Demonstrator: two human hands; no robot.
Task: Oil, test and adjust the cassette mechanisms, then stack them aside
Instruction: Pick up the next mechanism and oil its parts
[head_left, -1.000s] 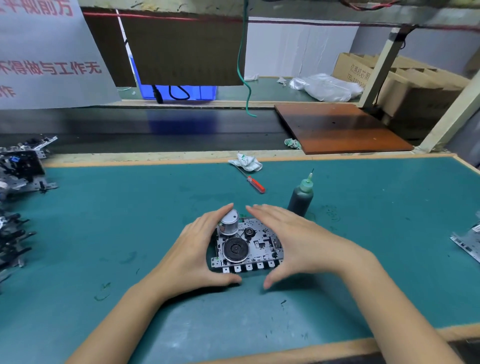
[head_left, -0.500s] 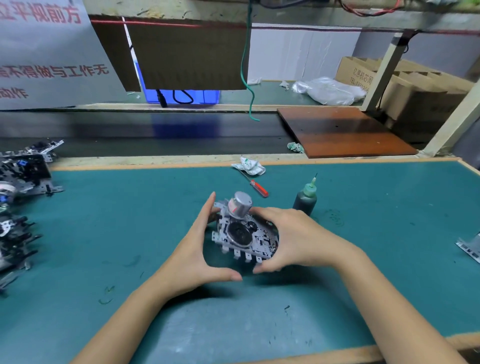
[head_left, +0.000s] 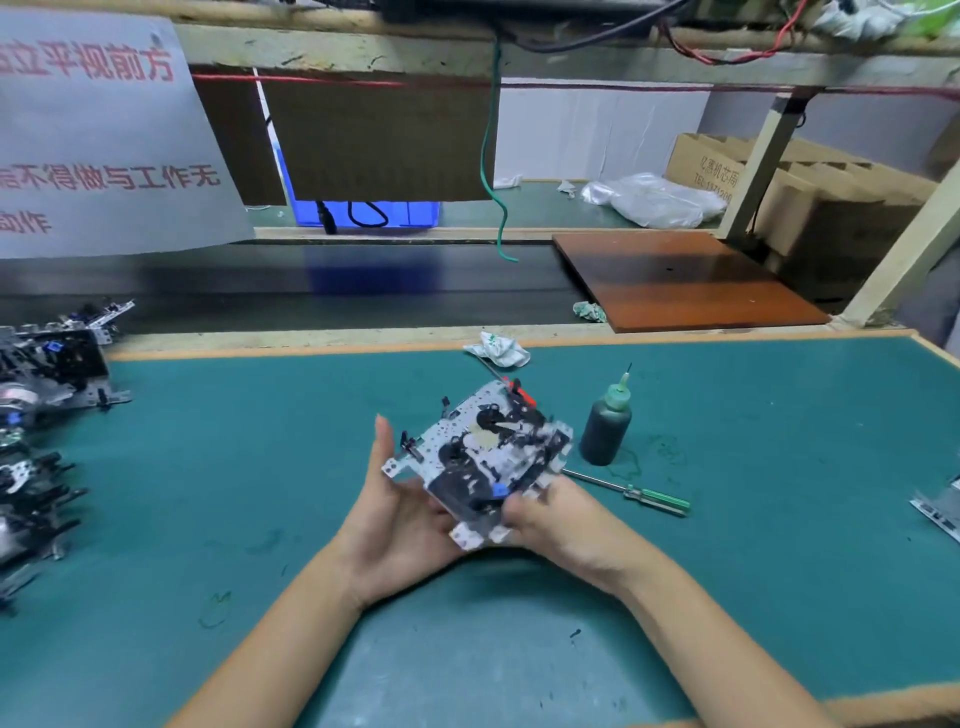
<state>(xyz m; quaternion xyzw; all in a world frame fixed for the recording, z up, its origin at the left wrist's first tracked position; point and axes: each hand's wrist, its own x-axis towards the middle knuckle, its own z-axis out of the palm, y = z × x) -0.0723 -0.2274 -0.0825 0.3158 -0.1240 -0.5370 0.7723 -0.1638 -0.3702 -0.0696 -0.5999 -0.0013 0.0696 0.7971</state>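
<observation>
A cassette mechanism, a metal plate with black parts and a small blue piece, is held tilted above the green mat at the middle. My left hand cups it from below and the left, palm up. My right hand grips its near right corner. A dark oil bottle with a green needle cap stands just right of it. A pile of other mechanisms lies at the mat's left edge.
A green-handled screwdriver lies right of my hands. A red-handled screwdriver and a crumpled rag lie behind the mechanism. Another metal part shows at the right edge. A brown board rests on the black belt beyond.
The mechanism was lifted off the mat and turned over; its motor side faced up before, and its other face shows now. Both hands rose with it.
</observation>
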